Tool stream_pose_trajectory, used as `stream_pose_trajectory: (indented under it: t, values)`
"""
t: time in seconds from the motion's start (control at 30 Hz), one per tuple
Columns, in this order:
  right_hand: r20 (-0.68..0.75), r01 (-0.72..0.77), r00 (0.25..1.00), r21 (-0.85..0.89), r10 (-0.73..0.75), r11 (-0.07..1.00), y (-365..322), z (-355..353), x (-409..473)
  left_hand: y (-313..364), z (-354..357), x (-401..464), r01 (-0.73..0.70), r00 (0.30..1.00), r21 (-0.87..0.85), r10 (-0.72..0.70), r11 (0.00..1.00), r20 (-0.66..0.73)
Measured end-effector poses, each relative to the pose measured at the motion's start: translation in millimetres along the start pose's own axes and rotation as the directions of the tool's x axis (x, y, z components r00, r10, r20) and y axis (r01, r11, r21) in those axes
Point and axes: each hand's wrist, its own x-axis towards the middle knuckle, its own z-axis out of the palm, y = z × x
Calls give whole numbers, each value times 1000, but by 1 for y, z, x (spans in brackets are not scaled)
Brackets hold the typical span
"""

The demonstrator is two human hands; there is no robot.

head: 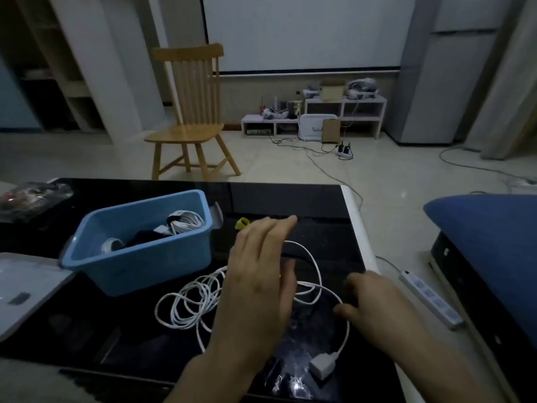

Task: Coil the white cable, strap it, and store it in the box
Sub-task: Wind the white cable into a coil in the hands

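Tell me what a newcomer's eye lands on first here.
The loose white cable sprawled over the black table, with the left hand spread open above it and the right hand at its right loop. Just left sits the blue box, a coiled cable already inside.

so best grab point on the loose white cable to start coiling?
Judgement: take the white cable near its blocky plug, from the right, coming down from above. That end lies free on the black table, clear of the tangled loops, beside the right hand.
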Motion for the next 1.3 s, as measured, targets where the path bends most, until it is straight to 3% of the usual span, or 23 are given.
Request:
stream_pose_trajectory:
  t: [0.13,0.3,0.37,0.47,0.53,0.6,0.73,0.87,0.97,1.03,1.1,1.2,1.3]
  values:
    - [76,-153,985,-46,156,987,5,7,-2,-6,22,0,94,995,-95,-97,991,-25]
    - [106,-186,977,14,183,982,1,22,2,-12,38,-10,161,987,-151,-162,975,10]
    - [90,-202,977,109,193,973,1,22,7,-16,41,-9,166,986,-148,-162,975,41]
    - [104,-150,988,407,117,901,-2,5,14,-23,38,-5,192,981,-167,-185,967,56]
    - [117,-87,993,620,17,780,-11,-15,12,-25,35,-1,218,975,-209,-206,953,78]
    - [125,-49,988,805,-87,591,-23,-31,7,-23,34,1,203,976,-248,-176,947,127]
    - [155,-92,962,960,-225,266,-40,-45,0,-23,31,6,173,974,-241,-130,955,185]
    - [215,-204,922,977,-322,68,-45,-54,-3,-34,15,19,224,972,-349,-183,910,146]
    - [268,-350,814,935,-515,-66,-43,-51,-5,-40,7,24,296,955,-460,-267,837,127]
    - [218,-392,728,910,-650,-134,-45,-49,-5,-38,7,25,314,949,-465,-288,828,129]
    - [145,-386,690,903,-709,-191,-48,-47,-6,-34,7,27,323,946,-493,-292,807,142]
    - [5,-392,670,852,-743,-347,-54,-47,-5,-33,6,30,306,951,-512,-277,803,136]
    - [-24,-422,721,777,-693,-467,-58,-49,-2,-36,7,30,314,949,-510,-280,801,144]
